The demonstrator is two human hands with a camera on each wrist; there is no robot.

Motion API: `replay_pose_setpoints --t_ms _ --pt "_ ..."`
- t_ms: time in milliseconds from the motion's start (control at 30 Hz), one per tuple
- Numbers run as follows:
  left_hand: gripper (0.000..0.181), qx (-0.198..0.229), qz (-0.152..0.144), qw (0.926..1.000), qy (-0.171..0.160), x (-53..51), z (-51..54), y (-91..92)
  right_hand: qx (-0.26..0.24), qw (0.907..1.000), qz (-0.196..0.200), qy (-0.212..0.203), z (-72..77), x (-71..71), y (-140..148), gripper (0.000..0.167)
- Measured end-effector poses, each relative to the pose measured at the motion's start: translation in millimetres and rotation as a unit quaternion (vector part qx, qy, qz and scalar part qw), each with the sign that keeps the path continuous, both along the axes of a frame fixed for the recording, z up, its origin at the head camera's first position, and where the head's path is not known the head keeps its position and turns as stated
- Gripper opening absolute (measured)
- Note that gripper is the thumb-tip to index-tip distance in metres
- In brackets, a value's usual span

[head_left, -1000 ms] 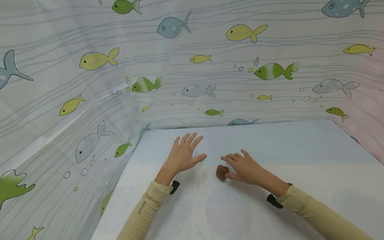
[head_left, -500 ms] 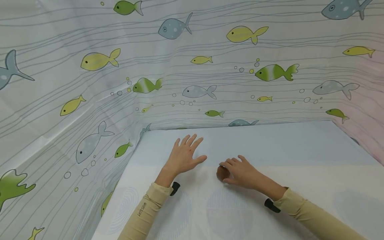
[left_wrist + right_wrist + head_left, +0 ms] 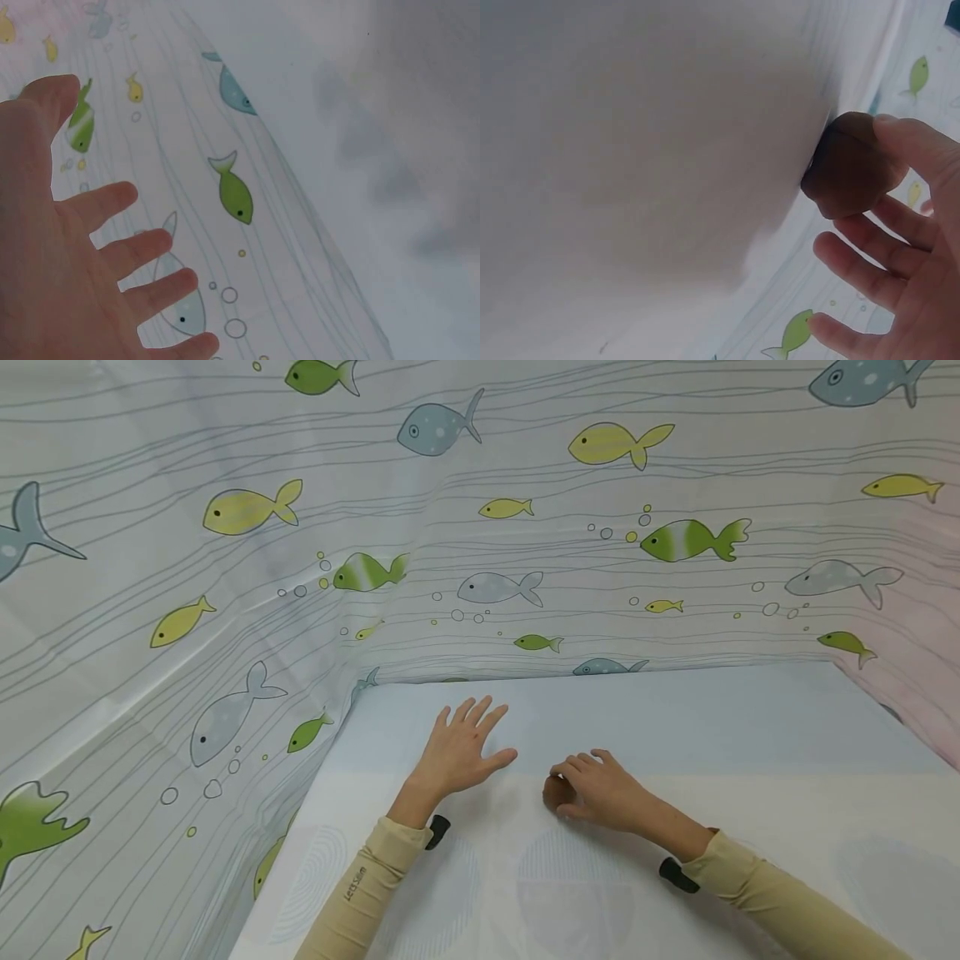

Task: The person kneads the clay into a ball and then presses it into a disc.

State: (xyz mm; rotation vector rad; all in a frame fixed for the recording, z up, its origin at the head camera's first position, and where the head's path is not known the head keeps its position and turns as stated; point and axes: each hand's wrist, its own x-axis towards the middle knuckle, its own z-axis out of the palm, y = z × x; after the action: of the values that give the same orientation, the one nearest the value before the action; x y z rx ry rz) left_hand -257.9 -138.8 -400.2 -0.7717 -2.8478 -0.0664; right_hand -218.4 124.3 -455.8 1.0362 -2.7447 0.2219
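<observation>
A brown, rounded lump (image 3: 556, 794) sits on the white-covered table just ahead of my right hand (image 3: 609, 792). The right thumb and fingers pinch it from the sides. In the right wrist view the lump (image 3: 849, 171) looks smooth and faintly faceted, with a crease; its exact kind cannot be told. The thumb lies on one side, fingertips on the other, and the outer fingers are away from it. To the left, my left hand (image 3: 453, 758) hovers over the table with fingers spread and holds nothing; the left wrist view shows the same spread hand (image 3: 45, 262).
The table (image 3: 712, 718) has a white and pale blue cover with faint round patterns. A curtain (image 3: 420, 502) printed with fish hangs along the back and left side, and pinkish cloth (image 3: 926, 635) is at the right. Dark straps (image 3: 679, 875) sit at both wrists.
The right hand has come down and closed its thumb and fingers around the brown lump, which stays in about the same place. My left hand has hardly moved.
</observation>
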Motion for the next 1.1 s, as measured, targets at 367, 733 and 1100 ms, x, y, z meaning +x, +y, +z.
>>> replay_pose_setpoints --t_ms 367,733,1100 --pt "0.075 -0.01 0.007 0.9999 -0.007 -0.9 0.2 0.6 -0.027 0.9991 0.003 0.033 0.9 0.1 9.6 0.051" --pt "0.075 0.008 0.004 0.9998 -0.017 1.7 2.1 5.2 -0.058 0.9969 -0.012 0.052 11.5 -0.4 20.7 0.045" --pt "0.072 0.138 -0.032 0.9877 -0.066 4.3 6.1 15.7 -0.106 0.9907 -0.015 0.085 34.8 -1.6 28.5 0.048"
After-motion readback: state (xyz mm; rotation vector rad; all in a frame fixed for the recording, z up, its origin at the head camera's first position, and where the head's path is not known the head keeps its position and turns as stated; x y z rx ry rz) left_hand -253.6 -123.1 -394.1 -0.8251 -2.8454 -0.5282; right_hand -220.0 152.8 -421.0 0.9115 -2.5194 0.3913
